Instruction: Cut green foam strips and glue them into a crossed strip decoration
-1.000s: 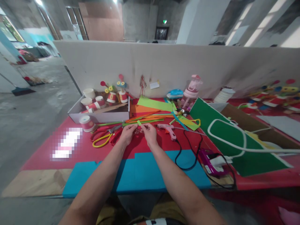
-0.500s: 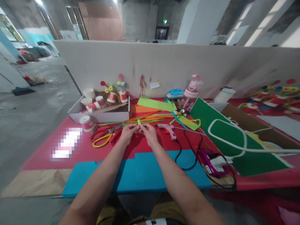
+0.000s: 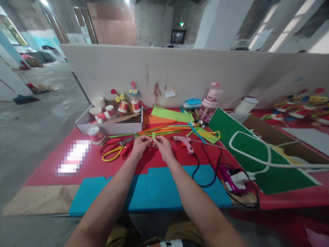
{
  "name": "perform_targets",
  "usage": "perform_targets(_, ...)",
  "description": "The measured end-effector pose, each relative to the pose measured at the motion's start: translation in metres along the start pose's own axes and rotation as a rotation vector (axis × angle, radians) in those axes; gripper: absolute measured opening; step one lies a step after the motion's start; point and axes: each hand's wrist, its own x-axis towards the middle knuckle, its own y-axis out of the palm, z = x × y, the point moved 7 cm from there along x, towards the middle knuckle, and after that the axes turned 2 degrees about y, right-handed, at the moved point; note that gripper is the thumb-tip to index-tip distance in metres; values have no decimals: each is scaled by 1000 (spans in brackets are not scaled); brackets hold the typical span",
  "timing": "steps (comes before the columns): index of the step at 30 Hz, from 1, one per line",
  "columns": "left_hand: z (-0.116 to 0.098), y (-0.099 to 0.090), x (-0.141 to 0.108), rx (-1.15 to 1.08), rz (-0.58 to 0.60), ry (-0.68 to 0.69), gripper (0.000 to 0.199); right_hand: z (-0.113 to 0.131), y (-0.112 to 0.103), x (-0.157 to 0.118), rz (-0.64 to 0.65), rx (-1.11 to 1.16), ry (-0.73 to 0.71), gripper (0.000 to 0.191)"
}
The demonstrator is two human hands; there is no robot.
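Note:
Fingertips of my left hand (image 3: 142, 144) and my right hand (image 3: 162, 145) meet, pinching a small light-green paper strip (image 3: 153, 135) that stands up between them. Left of my left hand lie scissors with yellow and red handles (image 3: 112, 154). A pink glue gun (image 3: 185, 142) rests to the right of my right hand. Just beyond the hands, long orange and green paper strips (image 3: 164, 130) are spread. A red-and-white paper cup (image 3: 95, 136) stands by the box at the left.
A white box (image 3: 110, 129) holds cups and two cup figures. Blue sheets (image 3: 169, 192) cover the front edge. At the right are a purple power strip (image 3: 234, 180), black cords and a green board (image 3: 257, 154). A pink bottle (image 3: 212, 97) stands behind.
The small green strip between my fingertips has turned slightly more upright. Both hands stay in nearly the same place.

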Motion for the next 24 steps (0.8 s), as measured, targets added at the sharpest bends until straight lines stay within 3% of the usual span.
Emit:
perform_targets(7, 2, 4, -1, -27, 56, -20, 24, -2, -1, -1, -22, 90, 89, 30)
perform_targets(15, -1, 8, -3, -42, 83, -24, 23, -2, -2, -2, -54, 126, 79, 27)
perform_targets(24, 0, 5, 0, -26, 73, 3, 19, -4, -1, 2, 20, 65, 65, 36)
